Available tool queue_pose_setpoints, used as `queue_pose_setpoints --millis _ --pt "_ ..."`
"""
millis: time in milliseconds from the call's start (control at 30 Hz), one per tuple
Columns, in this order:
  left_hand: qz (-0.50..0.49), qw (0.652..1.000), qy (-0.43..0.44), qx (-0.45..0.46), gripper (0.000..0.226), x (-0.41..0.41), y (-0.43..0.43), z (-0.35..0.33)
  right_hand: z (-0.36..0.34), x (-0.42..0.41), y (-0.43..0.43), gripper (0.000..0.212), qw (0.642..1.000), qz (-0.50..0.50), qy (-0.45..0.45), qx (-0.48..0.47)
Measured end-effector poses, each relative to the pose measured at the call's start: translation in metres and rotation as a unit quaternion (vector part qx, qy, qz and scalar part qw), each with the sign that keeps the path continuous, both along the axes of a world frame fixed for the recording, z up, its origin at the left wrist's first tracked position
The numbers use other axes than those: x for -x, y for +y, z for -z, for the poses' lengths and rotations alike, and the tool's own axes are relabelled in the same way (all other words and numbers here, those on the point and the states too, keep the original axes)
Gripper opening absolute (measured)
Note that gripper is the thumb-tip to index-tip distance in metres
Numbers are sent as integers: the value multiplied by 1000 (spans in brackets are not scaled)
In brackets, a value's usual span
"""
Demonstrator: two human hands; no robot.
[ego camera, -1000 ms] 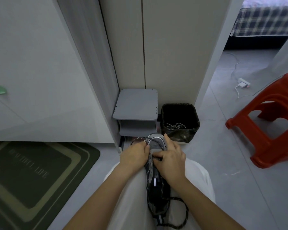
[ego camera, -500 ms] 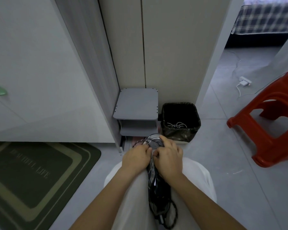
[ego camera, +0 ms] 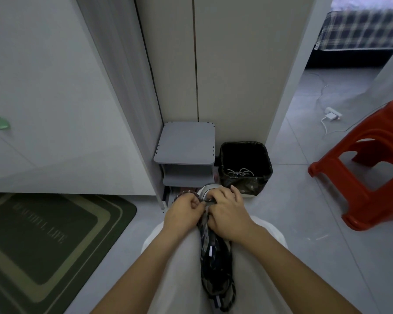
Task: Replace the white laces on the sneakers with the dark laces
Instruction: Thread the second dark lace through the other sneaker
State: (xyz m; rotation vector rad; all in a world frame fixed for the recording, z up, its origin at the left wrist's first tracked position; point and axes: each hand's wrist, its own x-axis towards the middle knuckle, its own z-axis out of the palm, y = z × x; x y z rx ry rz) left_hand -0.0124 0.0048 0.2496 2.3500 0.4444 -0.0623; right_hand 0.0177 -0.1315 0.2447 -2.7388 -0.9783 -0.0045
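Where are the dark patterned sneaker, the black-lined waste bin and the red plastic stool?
dark patterned sneaker (ego camera: pixel 216 254): head view, on the upper, between the person's thighs.
black-lined waste bin (ego camera: pixel 247 184): head view, on the near outer wall.
red plastic stool (ego camera: pixel 377 132): head view, on the side apron under the seat.

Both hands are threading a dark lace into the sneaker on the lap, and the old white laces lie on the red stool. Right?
Not quite. The head view shows the white laces in the black bin, not on the red stool. The rest holds: left hand and right hand work the dark lace at the sneaker.
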Motion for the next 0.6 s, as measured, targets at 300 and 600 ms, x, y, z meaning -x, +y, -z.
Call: queue_pose_setpoints --millis 300,600 --pt "115 989 74 -49 42 20 3 -15 -29 18 -69 34 971 -25 195 -135" --pt "65 997 29 -41 29 26 -4 -11 -49 6 -58 30 988 121 91 -25"
